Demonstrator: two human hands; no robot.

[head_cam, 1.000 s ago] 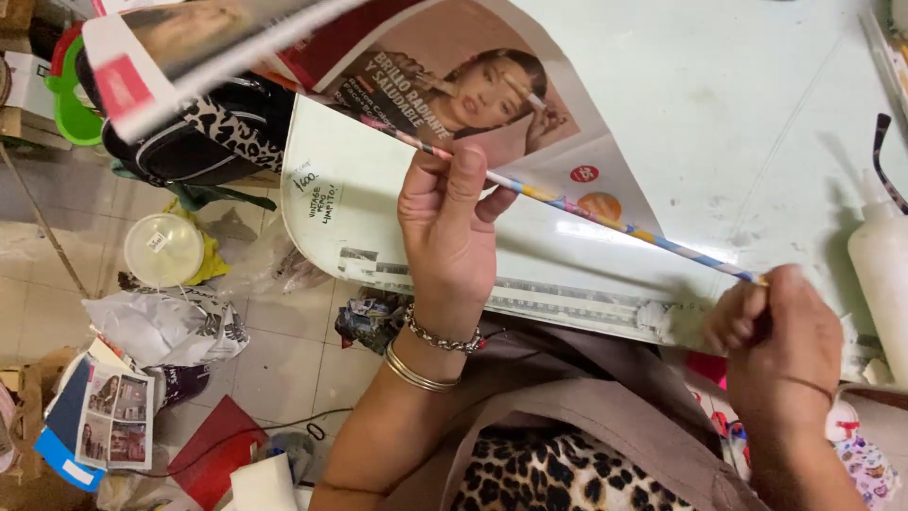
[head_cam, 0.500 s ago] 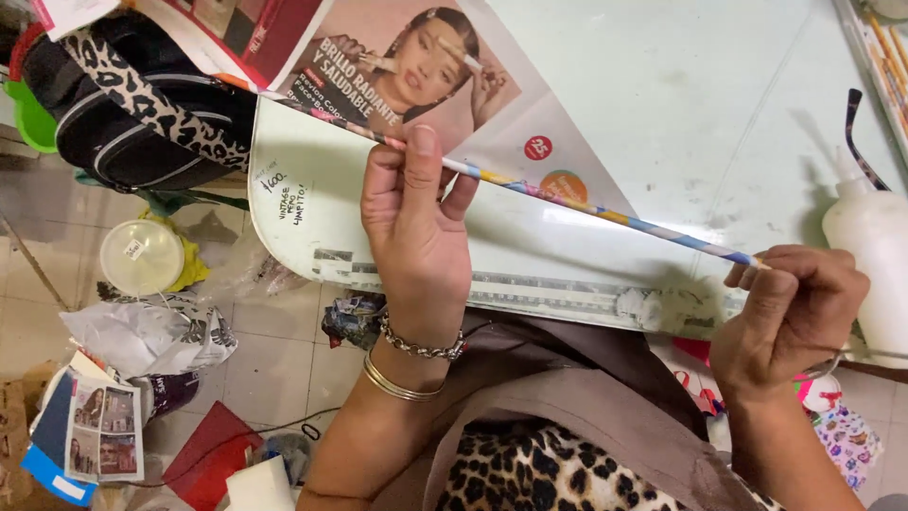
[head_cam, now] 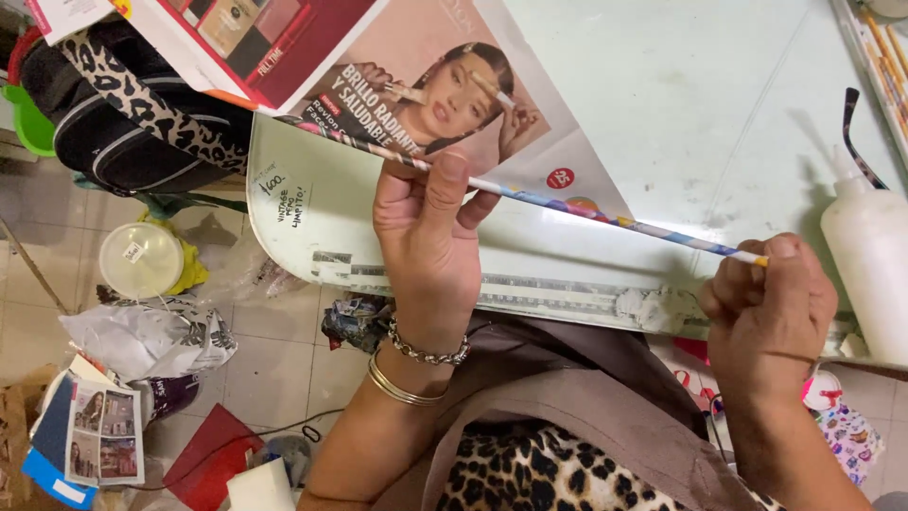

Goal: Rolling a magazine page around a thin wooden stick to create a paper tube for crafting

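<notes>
A long, thin rolled paper tube (head_cam: 586, 206), striped in many colours, lies slantwise over a magazine page (head_cam: 445, 85) with a person's picture on the pale green table (head_cam: 681, 85). My left hand (head_cam: 426, 237) pinches the tube near its middle, thumb on top. My right hand (head_cam: 766, 303) grips the tube's near right end at the table's front edge. The tube's far left end reaches under another glossy page (head_cam: 246, 38) at the table's left corner.
A white glue bottle (head_cam: 865, 265) stands at the right by dark spectacles (head_cam: 856, 132). A black leopard-print bag (head_cam: 132, 114) sits left of the table. Below on the tiled floor lie a round lidded tub (head_cam: 142, 257), crumpled paper (head_cam: 151, 336) and loose magazines (head_cam: 90, 431).
Both hands have shifted along the tube as it rolls tighter; the view has moved closer and left, so the bag and pages slid right and up.
</notes>
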